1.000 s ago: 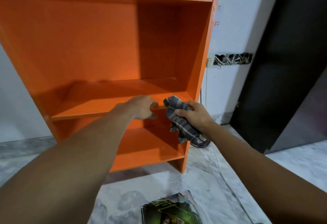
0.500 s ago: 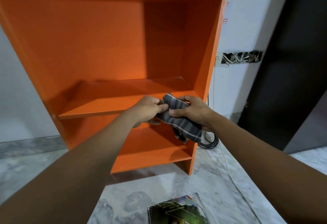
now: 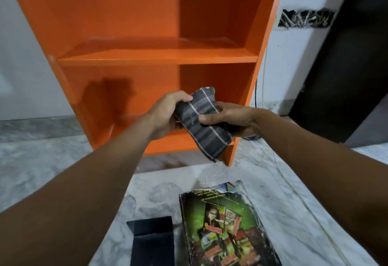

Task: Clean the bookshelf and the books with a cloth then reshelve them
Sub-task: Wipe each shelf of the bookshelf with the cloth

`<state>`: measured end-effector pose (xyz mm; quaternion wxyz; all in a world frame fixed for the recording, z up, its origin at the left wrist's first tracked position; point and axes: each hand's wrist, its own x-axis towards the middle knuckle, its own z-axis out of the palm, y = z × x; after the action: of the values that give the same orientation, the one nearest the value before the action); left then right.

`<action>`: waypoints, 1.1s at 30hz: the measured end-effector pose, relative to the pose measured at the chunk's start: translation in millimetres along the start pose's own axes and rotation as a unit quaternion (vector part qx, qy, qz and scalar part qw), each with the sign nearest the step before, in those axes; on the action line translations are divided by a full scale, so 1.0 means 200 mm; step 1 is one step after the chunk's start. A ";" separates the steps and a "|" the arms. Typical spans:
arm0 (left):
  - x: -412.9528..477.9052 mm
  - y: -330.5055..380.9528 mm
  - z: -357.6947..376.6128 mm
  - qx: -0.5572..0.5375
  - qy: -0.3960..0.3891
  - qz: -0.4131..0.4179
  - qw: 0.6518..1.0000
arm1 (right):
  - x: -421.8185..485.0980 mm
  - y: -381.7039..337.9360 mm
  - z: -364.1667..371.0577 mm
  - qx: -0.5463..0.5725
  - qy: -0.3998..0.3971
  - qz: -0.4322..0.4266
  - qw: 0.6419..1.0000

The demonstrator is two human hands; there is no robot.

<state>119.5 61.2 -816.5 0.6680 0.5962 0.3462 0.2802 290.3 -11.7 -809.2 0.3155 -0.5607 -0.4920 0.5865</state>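
Note:
An orange bookshelf (image 3: 159, 57) stands against the wall, and no books are on the shelves I can see. In front of its lower compartment both hands hold a folded grey striped cloth (image 3: 201, 122). My left hand (image 3: 168, 114) grips the cloth's left edge, and my right hand (image 3: 233, 118) grips its right side with the thumb on top. On the marble floor near me lies a stack of books with a green-covered book (image 3: 226, 225) on top. A dark book (image 3: 153, 242) lies to its left.
The marble floor (image 3: 52, 160) spreads around the shelf. A dark door (image 3: 346, 66) is at the right. Loose wires fill a wall opening (image 3: 304, 18), and a cable (image 3: 279, 160) runs down across the floor beside the shelf.
My left hand left the shelf edge and took hold of the cloth. Both hands came down to the lower compartment, and the view tilted down, showing more of the books on the floor.

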 end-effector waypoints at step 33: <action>0.45 -0.29 0.16 0.631 0.073 0.031 0.772 | 0.39 0.20 -0.36 -0.526 0.178 -0.033 0.831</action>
<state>198.1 105.2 -883.8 0.1051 0.8722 0.4737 0.0620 354.0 63.2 -865.7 0.0738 -0.7204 -0.6795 0.1181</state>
